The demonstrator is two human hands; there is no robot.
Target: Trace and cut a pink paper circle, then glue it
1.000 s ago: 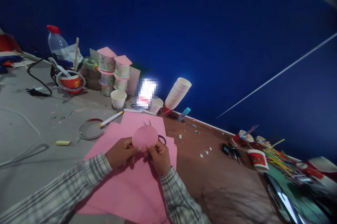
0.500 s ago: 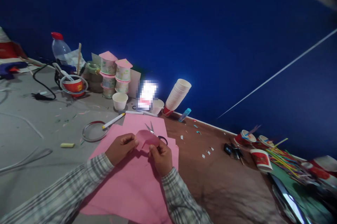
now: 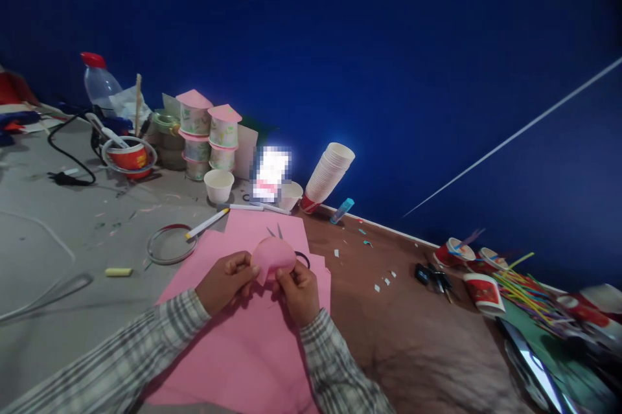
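A round piece of pink paper is pinched between both hands above the pink sheets. My left hand grips its left edge, thumb on top. On the right edge, my right hand holds it with thumb and fingers closed. The paper bends a little, and a notch or fold shows at its lower side. Behind it lie scissors, their blade tips showing above the paper and one dark handle loop to the right. Larger pink paper sheets spread on the table beneath my forearms.
White paper cups stand behind, near a blurred bright screen and a tall leaning cup stack. Stacked cups with pink cone tops are at the back left. A marker and tape roll lie left; keys lie right.
The pink piece has been tilted so its round face shows more fully, its two sides brought closer together. My left hand has shifted slightly right, and the view has moved a little.
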